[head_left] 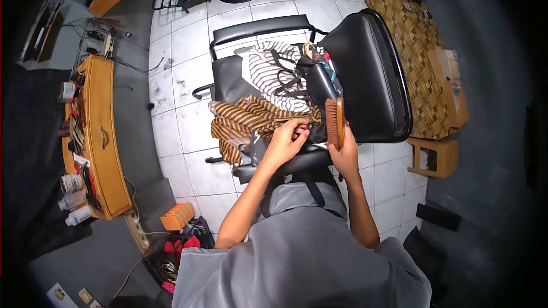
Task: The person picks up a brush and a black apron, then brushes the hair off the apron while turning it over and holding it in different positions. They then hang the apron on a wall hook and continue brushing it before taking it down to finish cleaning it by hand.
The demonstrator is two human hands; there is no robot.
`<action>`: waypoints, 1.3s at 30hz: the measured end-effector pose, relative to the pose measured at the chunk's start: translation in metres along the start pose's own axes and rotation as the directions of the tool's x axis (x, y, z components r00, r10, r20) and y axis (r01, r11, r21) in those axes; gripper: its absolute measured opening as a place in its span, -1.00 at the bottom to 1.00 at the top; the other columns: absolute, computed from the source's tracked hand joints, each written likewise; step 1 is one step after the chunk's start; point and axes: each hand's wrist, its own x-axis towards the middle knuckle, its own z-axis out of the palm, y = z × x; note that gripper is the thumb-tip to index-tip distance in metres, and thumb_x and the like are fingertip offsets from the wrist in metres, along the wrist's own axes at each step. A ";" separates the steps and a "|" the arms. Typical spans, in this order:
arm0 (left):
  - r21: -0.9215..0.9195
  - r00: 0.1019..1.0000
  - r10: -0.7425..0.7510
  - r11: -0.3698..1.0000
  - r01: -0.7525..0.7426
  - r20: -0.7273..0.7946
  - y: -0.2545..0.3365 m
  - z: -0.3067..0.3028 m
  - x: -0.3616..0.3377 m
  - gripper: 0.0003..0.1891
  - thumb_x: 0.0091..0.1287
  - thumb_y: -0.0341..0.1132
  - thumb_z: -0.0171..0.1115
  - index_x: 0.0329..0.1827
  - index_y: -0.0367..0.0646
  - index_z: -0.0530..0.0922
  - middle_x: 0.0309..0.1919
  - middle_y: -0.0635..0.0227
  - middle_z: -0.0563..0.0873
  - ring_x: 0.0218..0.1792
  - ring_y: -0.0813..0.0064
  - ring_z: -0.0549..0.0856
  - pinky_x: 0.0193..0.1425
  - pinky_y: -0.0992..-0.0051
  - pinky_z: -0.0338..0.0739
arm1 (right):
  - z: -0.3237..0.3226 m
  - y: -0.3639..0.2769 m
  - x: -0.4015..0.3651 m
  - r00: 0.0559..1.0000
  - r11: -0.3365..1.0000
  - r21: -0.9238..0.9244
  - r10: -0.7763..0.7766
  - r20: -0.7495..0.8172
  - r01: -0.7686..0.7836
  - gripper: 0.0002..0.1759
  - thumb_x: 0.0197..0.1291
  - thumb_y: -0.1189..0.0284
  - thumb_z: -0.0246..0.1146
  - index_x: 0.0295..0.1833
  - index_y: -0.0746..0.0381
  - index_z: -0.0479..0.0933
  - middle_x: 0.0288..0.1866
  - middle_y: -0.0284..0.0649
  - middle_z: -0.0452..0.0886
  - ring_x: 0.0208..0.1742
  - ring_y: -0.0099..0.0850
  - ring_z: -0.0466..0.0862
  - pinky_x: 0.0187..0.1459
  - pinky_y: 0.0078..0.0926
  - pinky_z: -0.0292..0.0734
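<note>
My right hand (346, 158) is closed round the lower end of a wooden brush (337, 122), held upright with its brown bristles facing left. My left hand (286, 144) has its fingers curled in, beside a brown-and-black striped cloth (242, 115); what they hold, if anything, is hidden. Both hands are above the near side of a black padded chair (362, 74). A white-and-grey striped cloth (268, 71) with dark straps across it lies on the seat, and a patterned multicoloured cloth (322, 60) is bunched against the chair's armrest.
On the left stands a wooden drawer cabinet (105, 137) with bottles and small items on top. An orange box (178, 215) sits on the tiled floor (188, 120). To the right are a woven mat (411, 51) and a tan plastic stool (442, 157).
</note>
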 end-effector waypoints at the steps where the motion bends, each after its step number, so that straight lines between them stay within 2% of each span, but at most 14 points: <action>1: -0.014 1.000 -0.029 0.999 0.029 -0.010 -0.007 0.009 0.013 -0.71 0.30 -0.40 0.20 0.05 -0.32 0.50 -0.20 0.27 0.68 -0.22 0.59 0.65 -0.11 0.59 0.55 | -0.001 0.009 0.012 1.000 0.999 0.029 0.024 0.020 -0.024 -0.40 -0.05 0.63 0.18 0.21 0.40 0.28 0.16 0.18 0.41 0.25 0.07 0.40 0.24 -0.23 0.29; 3: -0.043 0.995 -0.092 0.995 0.091 -0.032 -0.019 0.027 0.037 -0.68 0.31 -0.40 0.19 0.09 -0.34 0.47 -0.18 0.27 0.67 -0.20 0.58 0.65 -0.08 0.58 0.55 | 0.001 0.029 0.040 0.993 0.991 -0.074 -0.113 0.019 0.114 -0.33 -0.08 0.61 0.18 0.26 0.41 0.25 0.22 0.18 0.38 0.27 0.04 0.39 0.29 -0.24 0.26; 8: -0.069 0.928 -0.236 0.972 0.226 -0.288 -0.065 0.069 0.111 -0.40 0.27 -0.19 0.24 0.23 -0.46 0.31 -0.11 0.00 0.64 -0.12 0.37 0.66 -0.01 0.46 0.53 | 0.008 0.051 0.094 0.993 0.989 -0.119 -0.082 0.088 0.093 -0.34 0.01 0.56 0.22 0.28 0.43 0.24 0.25 0.13 0.38 0.28 0.03 0.38 0.29 -0.24 0.27; 11: -0.202 0.856 -0.450 0.890 0.408 -0.256 -0.083 0.090 0.143 -0.48 0.28 -0.24 0.21 0.21 -0.39 0.36 0.04 0.06 0.61 0.07 0.32 0.60 0.16 0.43 0.45 | 0.010 0.061 0.106 0.995 0.991 -0.134 -0.014 0.095 0.027 -0.39 0.03 0.55 0.22 0.26 0.39 0.28 0.21 0.12 0.41 0.27 0.04 0.37 0.26 -0.21 0.28; 12: -0.152 0.882 -0.371 0.928 0.341 -0.291 -0.080 0.095 0.149 -0.43 0.22 -0.22 0.28 0.21 -0.39 0.35 0.03 0.06 0.62 0.03 0.31 0.62 0.13 0.44 0.47 | 0.010 0.062 0.111 0.995 0.992 -0.127 0.001 0.097 0.012 -0.40 0.03 0.55 0.22 0.25 0.38 0.29 0.19 0.11 0.42 0.26 0.04 0.37 0.25 -0.21 0.28; 15: 0.100 0.816 -0.489 0.836 0.539 -0.307 -0.072 0.094 0.151 -0.38 0.18 -0.20 0.33 0.19 -0.44 0.34 -0.02 0.09 0.64 -0.05 0.29 0.65 0.11 0.44 0.48 | 0.006 0.057 0.114 0.989 0.990 -0.107 -0.076 0.127 0.090 -0.41 0.06 0.54 0.22 0.26 0.34 0.29 0.16 0.10 0.44 0.20 0.03 0.43 0.20 -0.21 0.34; 20: -0.623 0.793 -0.563 0.712 0.324 -0.231 -0.015 0.073 0.111 -0.42 0.02 -0.50 0.40 0.14 -0.36 0.37 -0.19 0.19 0.65 -0.27 0.48 0.68 -0.20 0.56 0.62 | -0.024 0.042 0.105 0.979 0.991 0.071 0.098 0.177 -0.112 -0.66 0.09 0.44 0.31 -0.02 0.28 0.44 -0.31 -0.12 0.60 -0.28 -0.30 0.65 -0.21 -0.38 0.50; 21: -0.586 0.846 -0.482 0.761 0.278 -0.226 -0.003 0.069 0.098 -0.43 0.04 -0.53 0.36 0.16 -0.32 0.36 -0.15 0.25 0.64 -0.22 0.50 0.66 -0.14 0.53 0.61 | -0.030 0.037 0.101 0.981 0.980 0.161 0.092 0.171 -0.120 -0.59 0.06 0.33 0.35 -0.02 0.29 0.44 -0.29 -0.01 0.60 -0.22 -0.02 0.62 -0.16 -0.24 0.49; 26: -0.542 0.969 -0.149 0.840 0.020 -0.195 0.034 0.087 0.006 -0.36 0.06 -0.55 0.33 0.26 -0.21 0.32 0.02 0.40 0.53 0.01 0.58 0.53 0.13 0.51 0.44 | -0.060 0.039 0.062 0.883 0.895 0.332 0.128 0.451 -0.299 -0.44 -0.01 0.21 0.46 -0.02 0.34 0.44 -0.17 -0.19 0.59 -0.15 -0.38 0.60 -0.08 -0.42 0.47; 30: -0.146 0.993 -0.062 0.988 0.047 -0.103 0.059 0.105 -0.086 -0.45 -0.02 -0.51 0.33 0.13 -0.27 0.43 -0.12 0.32 0.61 -0.14 0.56 0.60 -0.04 0.54 0.50 | -0.082 0.018 0.008 0.864 0.761 0.635 -0.229 0.448 -0.128 0.07 -0.24 0.02 0.57 0.31 0.35 0.24 0.04 -0.29 0.47 -0.02 -0.58 0.47 0.06 -0.54 0.39; 31: -0.107 0.991 -0.126 0.987 0.119 -0.055 0.065 0.110 -0.109 -0.50 -0.04 -0.51 0.33 0.06 -0.27 0.48 -0.20 0.29 0.65 -0.20 0.54 0.64 -0.11 0.53 0.52 | -0.088 0.014 -0.011 0.849 0.748 0.650 -0.252 0.465 -0.134 0.04 -0.27 0.05 0.59 0.27 0.36 0.27 0.04 -0.28 0.48 0.01 -0.54 0.47 0.09 -0.51 0.38; 32: -0.074 0.988 -0.019 0.997 0.008 -0.151 0.065 0.119 -0.129 -0.65 -0.06 -0.49 0.35 -0.13 -0.27 0.58 -0.35 0.26 0.69 -0.31 0.48 0.68 -0.20 0.50 0.54 | -0.094 0.012 -0.033 0.831 0.736 0.662 -0.273 0.484 -0.144 0.01 -0.29 0.08 0.60 0.23 0.38 0.30 0.04 -0.26 0.49 0.05 -0.50 0.47 0.12 -0.49 0.37; 35: 0.007 0.954 0.246 0.969 -0.249 -0.174 0.052 0.145 -0.183 -0.66 -0.09 -0.46 0.31 -0.17 -0.25 0.58 -0.33 0.13 0.68 -0.41 0.19 0.69 -0.28 0.43 0.56 | -0.110 0.016 -0.102 0.821 0.711 0.690 -0.309 0.479 -0.136 -0.01 -0.42 0.14 0.66 0.16 0.34 0.36 0.02 -0.27 0.49 0.06 -0.44 0.48 0.11 -0.48 0.37; 39: 0.003 0.896 0.430 0.902 -0.433 -0.113 0.075 0.184 -0.250 -0.76 -0.11 -0.49 0.31 -0.30 -0.21 0.58 -0.35 0.15 0.60 -0.28 0.16 0.63 -0.19 0.42 0.51 | -0.136 0.040 -0.172 0.801 0.615 0.788 -0.462 0.380 -0.020 0.04 -0.47 0.09 0.65 0.17 0.26 0.29 0.02 -0.31 0.42 0.11 -0.46 0.39 0.08 -0.48 0.35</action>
